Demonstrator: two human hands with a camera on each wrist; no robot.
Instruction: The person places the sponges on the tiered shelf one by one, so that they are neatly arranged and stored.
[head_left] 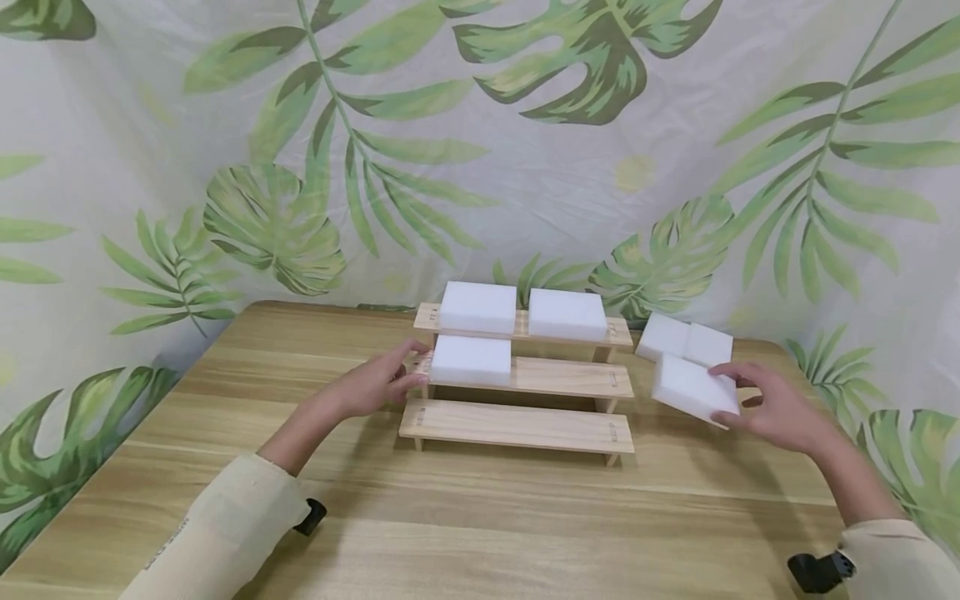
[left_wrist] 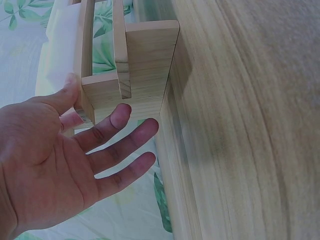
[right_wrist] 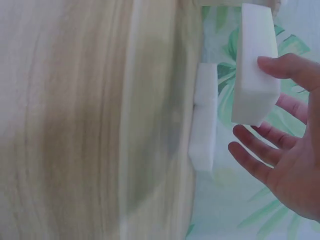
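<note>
A three-step wooden shelf [head_left: 517, 427] stands on the table. My left hand [head_left: 378, 383] is at the left end of its middle step, thumb and index finger pinching the board's end; the other fingers [left_wrist: 122, 150] are spread beneath. Close by that hand, a white foam block [head_left: 471, 360] lies on the middle step. Two more foam blocks, a left one [head_left: 477, 307] and a right one [head_left: 567, 314], lie on the top step. Right of the shelf, my right hand [head_left: 776, 408] pinches another white foam block [right_wrist: 255, 65] by one end, raised and tilted above the table.
Behind the held block, two white foam blocks [head_left: 686, 337] lie side by side at the table's back right. The wooden table [head_left: 480, 533] ends at a leaf-patterned curtain [head_left: 555, 192] close behind the shelf.
</note>
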